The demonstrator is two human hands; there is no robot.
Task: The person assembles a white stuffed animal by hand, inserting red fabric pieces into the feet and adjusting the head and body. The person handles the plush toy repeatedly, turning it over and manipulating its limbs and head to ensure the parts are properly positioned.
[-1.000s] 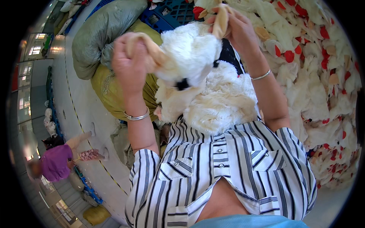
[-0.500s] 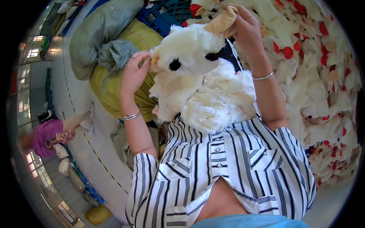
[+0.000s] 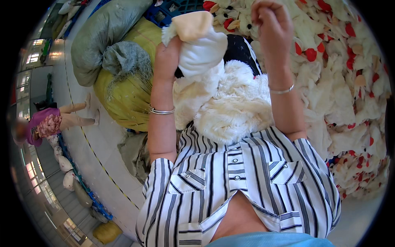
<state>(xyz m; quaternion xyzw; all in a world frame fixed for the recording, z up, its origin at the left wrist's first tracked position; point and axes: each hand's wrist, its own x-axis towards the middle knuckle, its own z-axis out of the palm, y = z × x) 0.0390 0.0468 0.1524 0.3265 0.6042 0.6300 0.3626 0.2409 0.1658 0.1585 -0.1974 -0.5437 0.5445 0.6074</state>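
Observation:
An unstuffed plush animal head (image 3: 201,51) of white fluffy fabric, with a beige ear piece on top, is gripped by my left hand (image 3: 168,59). The face side with dark eye patches is mostly turned out of sight. My right hand (image 3: 272,24) is raised apart from it at the upper right, fingers curled in. Whether anything tiny is between those fingers is hidden. On my lap, below the head, lies a heap of cream plush fur (image 3: 232,105).
A large pile of white plush skins with red and beige patches (image 3: 329,82) spreads along the right. Left of me lie a grey-green sack (image 3: 98,41) and a yellow-green sack (image 3: 127,103). Blue plastic crates (image 3: 164,12) stand ahead. A person in purple (image 3: 45,123) is at the far left.
My right hand has let go of the ear and moved up and right. My left hand has moved right, taking the plush head, which is now turned and folded. The distant person has shifted.

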